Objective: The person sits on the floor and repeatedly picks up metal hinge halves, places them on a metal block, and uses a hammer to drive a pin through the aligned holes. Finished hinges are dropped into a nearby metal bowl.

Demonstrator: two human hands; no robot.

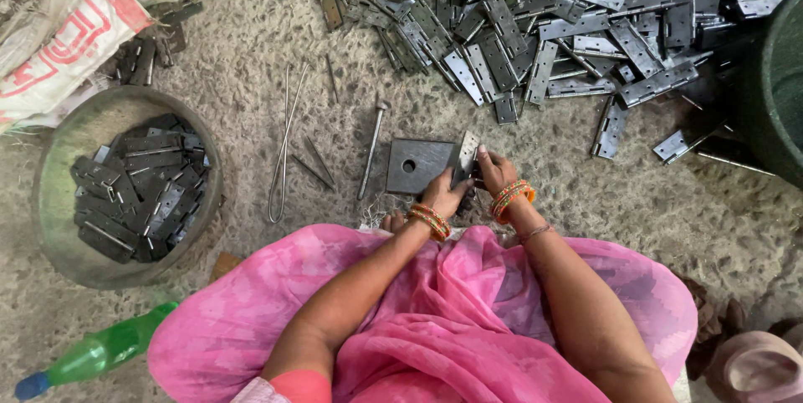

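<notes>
A small grey metal hinge (465, 155) stands on edge at the right side of a dark square steel plate (414, 165) with a round hole. My left hand (442, 193) and my right hand (493, 169) both grip this hinge from below, fingers closed around it. Orange and green bangles ring both wrists. Pink cloth covers my lap beneath the arms.
A big heap of metal hinges (552, 26) lies ahead and to the right. A round bowl (50, 194) with darker hinges sits at the left. A long bolt (372, 148), bent wire (284, 143) and thin pins lie beside the plate. Also present: green bottle (100, 353), sack (67, 35), dark tub (778, 85).
</notes>
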